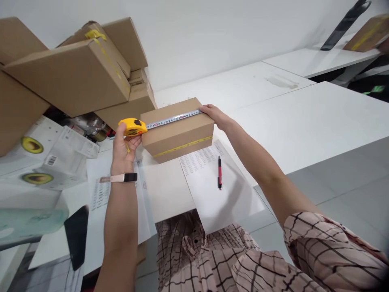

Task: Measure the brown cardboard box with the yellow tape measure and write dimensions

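A closed cardboard box (174,140) with a yellow tape strip along its front side sits on the white table. My left hand (124,144) grips the yellow case of a tape measure (132,127) at the box's left end. From the case, the silver blade runs flat across the box top to the right end. There my right hand (214,114) pinches the blade's far end against the box edge; its fingertips are partly hidden. Below the box lie a printed sheet (209,202) and a red and black pen (220,173) on it.
Several cardboard boxes (69,77) are stacked at the left, above white cartons (54,156) with avocado pictures. A dark phone-like slab (76,237) lies at the lower left near more papers (99,190). A dark bottle (343,26) and another box (366,34) stand at the far right.
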{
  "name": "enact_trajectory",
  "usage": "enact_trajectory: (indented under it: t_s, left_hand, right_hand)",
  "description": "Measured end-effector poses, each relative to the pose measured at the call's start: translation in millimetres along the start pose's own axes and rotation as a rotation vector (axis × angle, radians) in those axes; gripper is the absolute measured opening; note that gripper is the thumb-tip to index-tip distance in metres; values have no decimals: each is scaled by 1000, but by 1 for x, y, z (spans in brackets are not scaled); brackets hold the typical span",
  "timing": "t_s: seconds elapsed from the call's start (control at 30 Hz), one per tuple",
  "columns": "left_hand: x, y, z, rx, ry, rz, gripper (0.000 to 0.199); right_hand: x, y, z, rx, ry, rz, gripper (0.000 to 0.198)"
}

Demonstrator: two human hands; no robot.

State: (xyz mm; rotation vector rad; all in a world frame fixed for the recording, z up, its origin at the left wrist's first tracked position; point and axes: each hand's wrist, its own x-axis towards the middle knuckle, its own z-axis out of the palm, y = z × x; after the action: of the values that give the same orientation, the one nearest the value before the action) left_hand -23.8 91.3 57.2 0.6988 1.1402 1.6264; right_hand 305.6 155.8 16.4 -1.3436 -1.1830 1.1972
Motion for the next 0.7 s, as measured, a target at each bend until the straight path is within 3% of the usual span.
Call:
enact_trajectory:
  t_s: [0.2,0.43,0.7]
  left_hand:
    - [9,5,-2,39,54,-35,27]
    - [19,17,-38,48,125,-73,32]
    - [19,19,-53,114,63,-33,40]
  right_hand:
    - [-7,-2,3,78,-70,66,33]
    - [-10,-4,3,50,9,105,33]
    - [-9,-4,3,75,35,116,28]
